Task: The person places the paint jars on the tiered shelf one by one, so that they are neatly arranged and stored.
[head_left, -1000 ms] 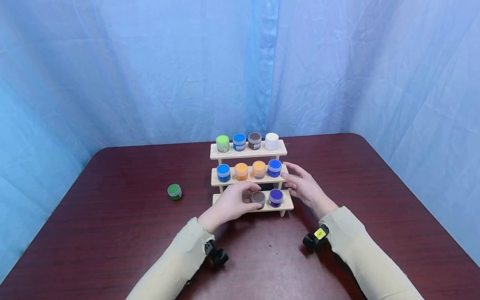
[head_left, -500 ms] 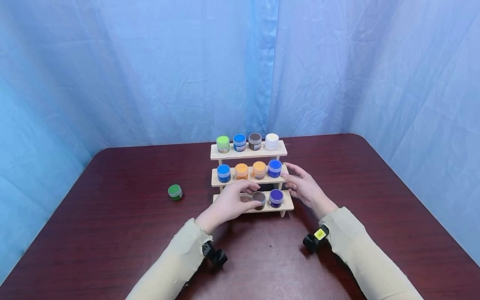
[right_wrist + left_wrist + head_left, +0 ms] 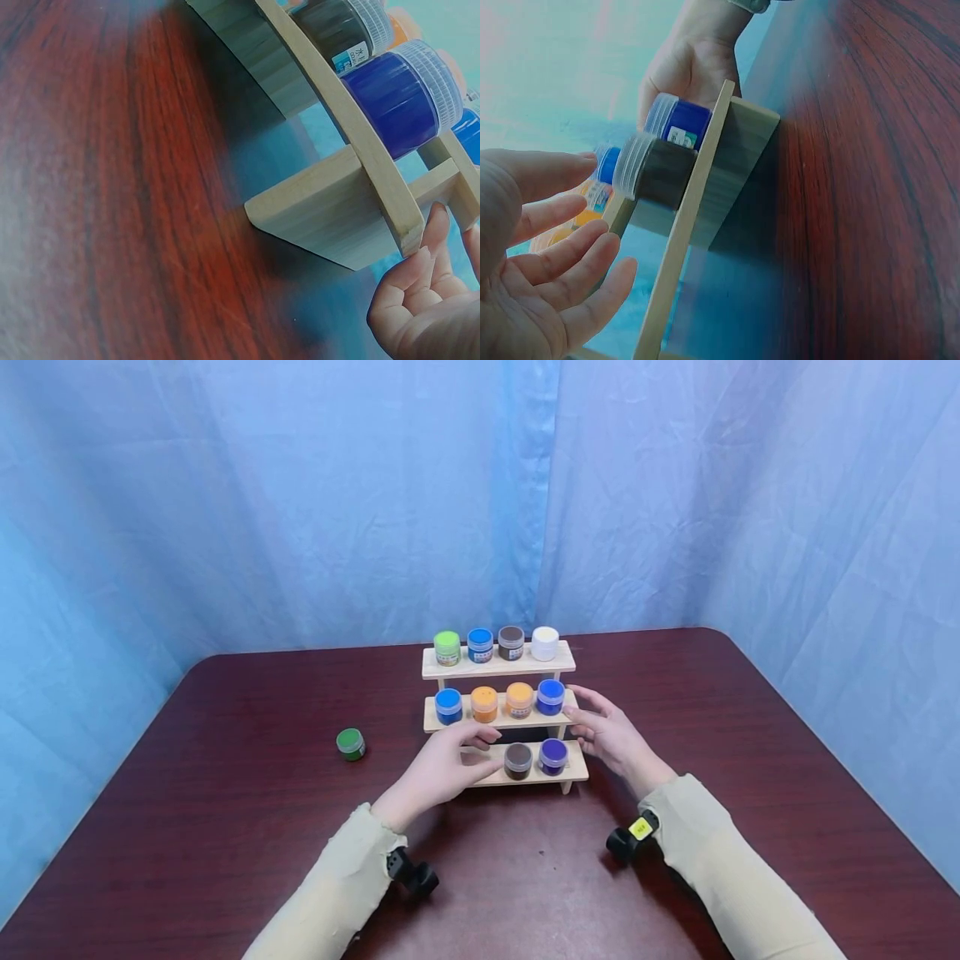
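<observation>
A three-tier wooden display rack (image 3: 498, 665) carries small lidded paint jars. On its bottom tier stand a brown paint jar (image 3: 517, 762) and, to the right, a purple paint jar (image 3: 553, 757). My left hand (image 3: 438, 768) is just left of the brown jar, fingers spread and loosely bent, holding nothing. The left wrist view shows its fingertips apart from the brown jar (image 3: 660, 171). With bent fingers my right hand (image 3: 611, 735) holds the rack's right end. In the right wrist view, fingertips (image 3: 420, 262) meet the lower shelf's end; the far side of the grip is partly hidden.
Light green, blue, brown and white jars line the top tier (image 3: 487, 668). Blue, two orange and dark blue jars fill the middle tier (image 3: 517, 722). A green jar (image 3: 350, 744) stands apart on the dark table (image 3: 225, 827). Blue curtains (image 3: 360, 502) hang behind.
My left hand has let go of the brown jar and drawn back to the left. The jar stays on the bottom tier. My right hand keeps its place at the rack's end.
</observation>
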`<move>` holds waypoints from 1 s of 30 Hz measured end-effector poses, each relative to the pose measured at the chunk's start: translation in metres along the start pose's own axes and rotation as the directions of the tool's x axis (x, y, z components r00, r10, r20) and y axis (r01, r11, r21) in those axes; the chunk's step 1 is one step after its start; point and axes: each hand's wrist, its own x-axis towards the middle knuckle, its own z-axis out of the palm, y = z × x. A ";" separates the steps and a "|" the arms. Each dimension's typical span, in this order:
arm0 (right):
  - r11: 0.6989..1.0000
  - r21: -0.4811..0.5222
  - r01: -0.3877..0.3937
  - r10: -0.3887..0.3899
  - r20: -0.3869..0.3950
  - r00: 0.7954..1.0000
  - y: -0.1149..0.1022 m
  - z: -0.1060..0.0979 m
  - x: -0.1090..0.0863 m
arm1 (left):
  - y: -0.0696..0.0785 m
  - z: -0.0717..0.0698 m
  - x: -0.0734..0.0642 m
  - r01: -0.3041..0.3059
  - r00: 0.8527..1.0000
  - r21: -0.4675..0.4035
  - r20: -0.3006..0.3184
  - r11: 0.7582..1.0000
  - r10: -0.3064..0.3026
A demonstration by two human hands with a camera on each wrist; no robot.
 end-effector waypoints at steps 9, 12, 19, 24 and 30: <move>1.000 0.003 0.002 -0.002 0.001 1.000 0.000 0.000 0.000 | -0.006 -0.008 -0.010 0.041 0.999 -0.024 -0.019 0.999 -0.042; 1.000 0.000 0.002 -0.002 0.000 1.000 0.000 0.000 0.001 | -0.010 -0.011 -0.013 0.060 0.998 -0.030 -0.027 0.998 -0.061; 1.000 0.002 -0.008 0.008 -0.014 1.000 0.000 0.000 0.002 | -0.020 -0.018 -0.019 0.078 0.993 0.008 -0.086 0.997 -0.077; 1.000 0.002 -0.006 0.006 -0.007 1.000 -0.001 0.000 0.001 | -0.026 -0.022 -0.024 0.074 0.992 0.030 -0.106 0.997 -0.070; 1.000 -0.007 -0.006 0.006 -0.001 1.000 -0.001 0.000 -0.001 | -0.034 -0.028 -0.029 0.063 0.990 0.014 -0.125 0.998 -0.061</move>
